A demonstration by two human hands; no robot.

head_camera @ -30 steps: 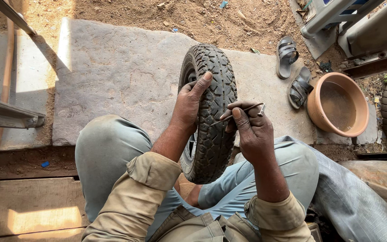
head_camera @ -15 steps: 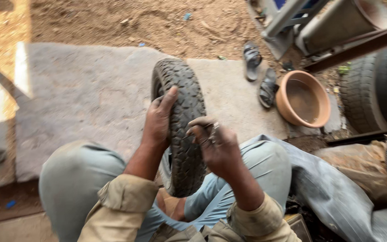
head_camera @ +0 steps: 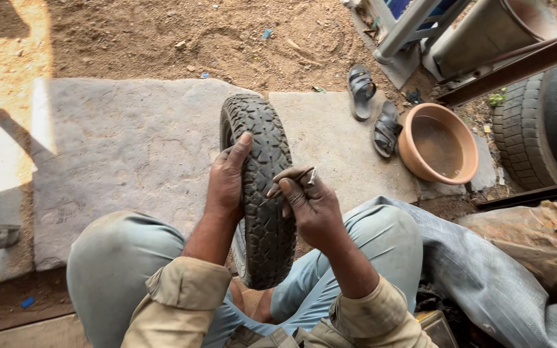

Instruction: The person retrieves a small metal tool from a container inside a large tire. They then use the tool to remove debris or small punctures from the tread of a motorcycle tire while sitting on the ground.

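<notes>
The tyre (head_camera: 259, 193) stands upright between your knees; it looks stiff, fairly heavy and grippy, best held across the tread. Your left hand (head_camera: 227, 180) clasps that tread, while your right hand (head_camera: 307, 203) pinches a thin metal tool (head_camera: 294, 182) against it, sandals (head_camera: 374, 109) and clay bowl (head_camera: 438, 143) well beyond.

Grey stone slab (head_camera: 130, 148) on dirt, sandals (head_camera: 374, 109), clay bowl (head_camera: 438, 143).

Left hand (head_camera: 227, 183) gripping; right hand (head_camera: 311, 203) fingers pinched.

Matt knobbly rubber tyre (head_camera: 262, 193); thin, probably metal tool (head_camera: 294, 180).
</notes>
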